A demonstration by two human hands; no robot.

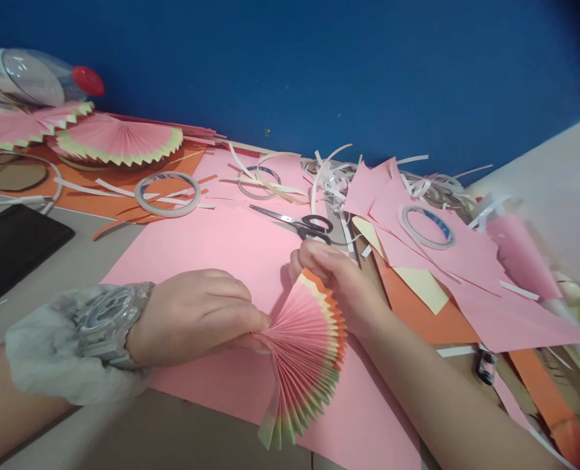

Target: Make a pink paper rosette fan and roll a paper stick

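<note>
A blue wall (290, 72) rose beyond the far edge of the large pink sheet (206, 235), which lay on a grey worktop (196, 434). Right of the large pink sheet were cut pink sheets (515, 320), overlapping orange and cream paper. An orange sheet (74, 196) spread off its far-left corner, and farther left and behind, a plastic bottle (40, 75) with a red cap lay on its side beside two opened paper fans (123, 137), pink with pale yellow zigzag edges.

Over the near half of the large pink sheet was the pleated paper fan (304, 346), pink with an orange-to-green rim, its lower tip hanging past the near edge; whether it touched the sheet could not be told. The left grip (192, 320) was clamped on the fan's gathered base, thumb and fingers pinched together. The right grip (338, 274) was closed around its upper end.

A black phone (23, 251) lay left of the large pink sheet, open scissors (297, 223) near its far-right corner. One tape roll (167, 212) sat beyond its far-left corner, another (439, 245) well to its right; a small toy car (486, 365) lay right of its near part.
</note>
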